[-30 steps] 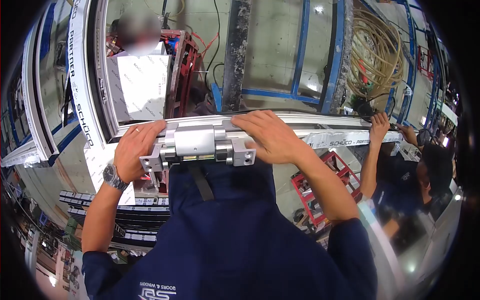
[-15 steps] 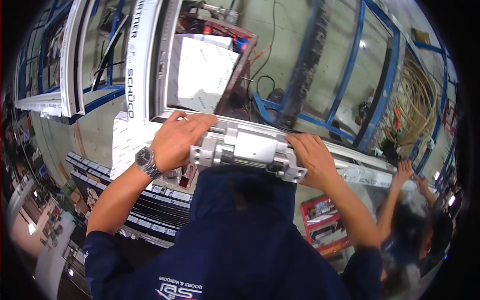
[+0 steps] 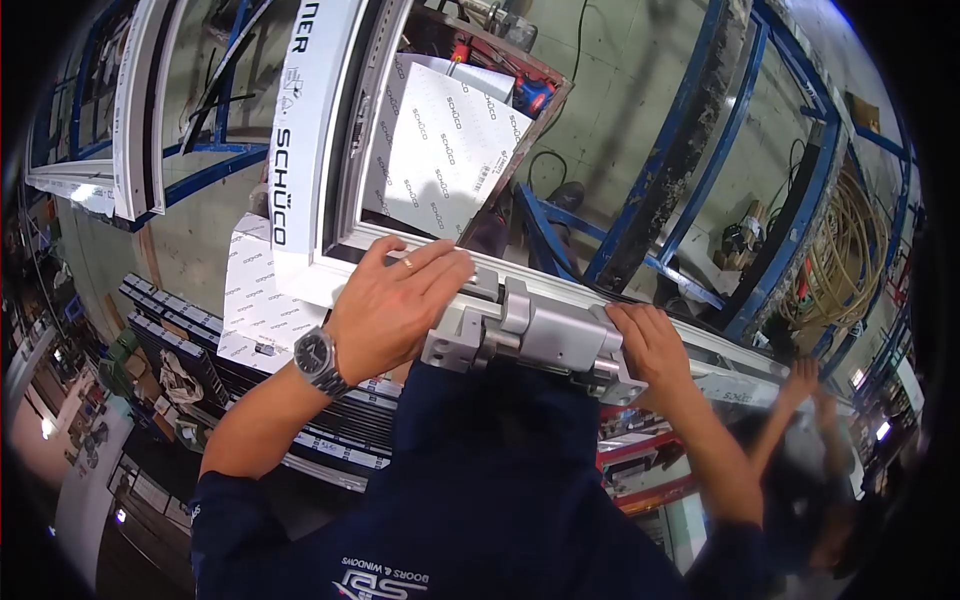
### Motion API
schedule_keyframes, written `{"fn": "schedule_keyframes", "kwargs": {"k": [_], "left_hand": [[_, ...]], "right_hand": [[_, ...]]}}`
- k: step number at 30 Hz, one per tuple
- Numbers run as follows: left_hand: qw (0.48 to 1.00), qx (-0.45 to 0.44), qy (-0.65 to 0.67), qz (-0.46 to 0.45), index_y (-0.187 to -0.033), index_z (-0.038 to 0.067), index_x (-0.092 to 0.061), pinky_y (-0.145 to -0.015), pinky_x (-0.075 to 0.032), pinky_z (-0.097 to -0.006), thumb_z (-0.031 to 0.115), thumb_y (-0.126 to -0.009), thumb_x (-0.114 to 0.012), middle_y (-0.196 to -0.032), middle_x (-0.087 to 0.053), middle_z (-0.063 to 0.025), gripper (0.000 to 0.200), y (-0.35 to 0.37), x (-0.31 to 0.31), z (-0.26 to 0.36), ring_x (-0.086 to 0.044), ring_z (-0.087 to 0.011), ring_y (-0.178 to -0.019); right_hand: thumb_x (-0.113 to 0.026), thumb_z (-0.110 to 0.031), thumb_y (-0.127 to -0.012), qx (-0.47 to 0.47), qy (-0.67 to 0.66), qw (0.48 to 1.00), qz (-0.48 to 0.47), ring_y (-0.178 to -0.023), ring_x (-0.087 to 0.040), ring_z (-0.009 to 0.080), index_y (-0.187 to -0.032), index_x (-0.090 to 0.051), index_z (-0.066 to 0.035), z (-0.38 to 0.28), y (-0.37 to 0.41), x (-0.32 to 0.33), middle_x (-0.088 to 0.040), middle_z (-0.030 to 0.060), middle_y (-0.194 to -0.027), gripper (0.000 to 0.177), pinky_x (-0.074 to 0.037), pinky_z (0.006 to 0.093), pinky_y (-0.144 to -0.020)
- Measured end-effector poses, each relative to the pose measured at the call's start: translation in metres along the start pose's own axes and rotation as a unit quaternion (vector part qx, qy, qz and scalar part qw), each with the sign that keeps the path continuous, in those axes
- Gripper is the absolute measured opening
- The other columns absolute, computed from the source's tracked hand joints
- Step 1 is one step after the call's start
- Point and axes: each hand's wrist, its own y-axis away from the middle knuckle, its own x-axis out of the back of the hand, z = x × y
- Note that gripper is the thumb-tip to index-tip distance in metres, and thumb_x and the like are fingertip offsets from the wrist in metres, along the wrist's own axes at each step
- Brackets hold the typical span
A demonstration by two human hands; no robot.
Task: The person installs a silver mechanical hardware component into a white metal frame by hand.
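A silver metal door hinge [image 3: 560, 340] lies along the near side of a white-faced profile frame [image 3: 308, 185] printed SCHÜCO. My left hand [image 3: 400, 300], with a watch on the wrist and a ring, is closed over the hinge's left end, its fingers together and reaching onto the frame. At the opposite end, my right hand [image 3: 652, 348] has its fingers curled over the hinge and the frame edge. Both thumbs are hidden. The hinge's underside cannot be seen.
Inside the frame opening sits a SCHÜCO-printed white box [image 3: 445, 150] beside tools in a red tray [image 3: 560, 100]. A blue steel rack [image 3: 690, 190] stands beyond. Coiled hose [image 3: 840, 250] hangs at right. Another person's arms [image 3: 790, 390], possibly a reflection, show nearby.
The view has shifted, so frame, hinge and hands appear further right and slightly lower. Both hands stay on the hinge ends.
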Motion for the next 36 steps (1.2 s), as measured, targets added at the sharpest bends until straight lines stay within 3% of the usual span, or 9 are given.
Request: {"fn": "schedule_keyframes", "kwargs": {"k": [5, 9, 13, 16, 24, 28, 32, 33, 36], "left_hand": [[0.999, 0.034, 0.026, 0.001, -0.135, 0.007, -0.063, -0.104, -0.041, -0.0475, 0.022, -0.07, -0.085, -0.141, -0.066, -0.0039, 0.07, 0.015, 0.014, -0.003, -0.062, -0.0237, -0.132], [0.996, 0.043, 0.08, -0.018, -0.129, 0.009, -0.066, -0.101, -0.043, -0.0444, 0.027, -0.072, -0.084, -0.137, -0.067, -0.0023, 0.062, 0.01, 0.02, -0.004, -0.063, -0.0204, -0.127], [0.992, 0.043, 0.117, -0.017, -0.121, 0.009, -0.069, -0.093, -0.043, -0.0432, 0.039, -0.086, -0.08, -0.131, -0.073, -0.0043, 0.047, 0.006, 0.023, -0.006, -0.069, -0.0231, -0.12], [0.991, 0.05, 0.12, -0.038, -0.124, 0.011, -0.069, -0.098, -0.043, -0.0433, 0.033, -0.082, -0.08, -0.134, -0.07, -0.0008, 0.049, 0.005, 0.024, -0.007, -0.066, -0.0194, -0.123], [0.991, 0.026, 0.12, -0.054, -0.111, 0.018, -0.076, -0.103, -0.047, -0.0422, 0.033, -0.084, -0.081, -0.131, -0.072, 0.0033, 0.032, 0.004, 0.023, -0.015, -0.068, -0.0164, -0.125], [0.968, 0.047, 0.189, -0.156, -0.118, 0.018, -0.073, -0.103, -0.047, -0.0422, 0.028, -0.085, -0.081, -0.134, -0.072, 0.0013, 0.035, -0.015, 0.041, -0.027, -0.069, -0.018, -0.124], [0.91, 0.13, 0.348, -0.186, -0.128, 0.003, -0.072, -0.098, -0.051, -0.0434, 0.02, -0.079, -0.082, -0.128, -0.074, -0.0144, 0.053, -0.047, 0.052, -0.044, -0.071, -0.0331, -0.114], [0.92, 0.093, 0.315, -0.213, -0.132, -0.002, -0.07, -0.097, -0.052, -0.043, 0.022, -0.079, -0.084, -0.126, -0.072, -0.0176, 0.06, -0.058, 0.048, -0.043, -0.069, -0.0354, -0.111], [0.911, 0.087, 0.317, -0.25, -0.129, -0.001, -0.071, -0.095, -0.053, -0.0419, 0.024, -0.08, -0.087, -0.124, -0.07, -0.0153, 0.058, -0.072, 0.04, -0.039, -0.067, -0.0345, -0.107]], "right_hand": [[-0.086, -0.01, -0.051, 0.013, 0.052, 0.999, 0.009, -0.121, -0.059, 0.039, -0.142, -0.055, 0.005, 0.008, -0.002, -0.008, -0.061, 0.0195, -0.135, 0.097, -0.048, 0.0489, -0.106], [-0.083, -0.011, -0.056, 0.01, 0.035, 0.999, 0.009, -0.117, -0.062, 0.0381, -0.139, -0.058, 0.005, 0.007, -0.005, -0.005, -0.062, 0.021, -0.133, 0.089, -0.049, 0.0497, -0.104], [-0.072, -0.016, -0.072, 0.009, 0.019, 1.0, 0.011, -0.119, -0.062, 0.0397, -0.141, -0.057, 0.006, 0.014, -0.001, -0.012, -0.063, 0.0222, -0.135, 0.074, -0.049, 0.0521, -0.105], [-0.066, -0.016, -0.078, 0.003, -0.005, 1.0, 0.016, -0.118, -0.063, 0.04, -0.141, -0.057, 0.007, 0.015, 0.0, -0.015, -0.063, 0.0225, -0.135, 0.068, -0.049, 0.0533, -0.105], [-0.068, -0.009, -0.077, 0.008, -0.001, 1.0, 0.006, -0.112, -0.067, 0.0379, -0.132, -0.063, 0.008, 0.014, -0.007, -0.009, -0.069, 0.024, -0.126, 0.058, -0.053, 0.0531, -0.1], [-0.067, -0.006, -0.084, 0.009, 0.002, 1.0, -0.007, -0.108, -0.069, 0.0337, -0.128, -0.066, 0.007, 0.016, -0.011, -0.006, -0.07, 0.0214, -0.122, 0.046, -0.054, 0.0499, -0.099], [-0.068, -0.007, -0.088, 0.011, 0.004, 1.0, -0.007, -0.106, -0.07, 0.0321, -0.128, -0.067, 0.006, 0.017, -0.011, -0.008, -0.071, 0.0203, -0.121, 0.042, -0.056, 0.0488, -0.095], [-0.068, -0.007, -0.088, 0.011, 0.001, 1.0, 0.001, -0.105, -0.07, 0.0318, -0.128, -0.067, 0.005, 0.018, -0.011, -0.009, -0.071, 0.0201, -0.121, 0.041, -0.056, 0.0484, -0.094], [-0.068, -0.007, -0.09, 0.005, -0.006, 1.0, 0.01, -0.103, -0.07, 0.031, -0.127, -0.068, 0.003, 0.018, -0.009, -0.011, -0.071, 0.0195, -0.12, 0.039, -0.057, 0.0475, -0.092]]}}
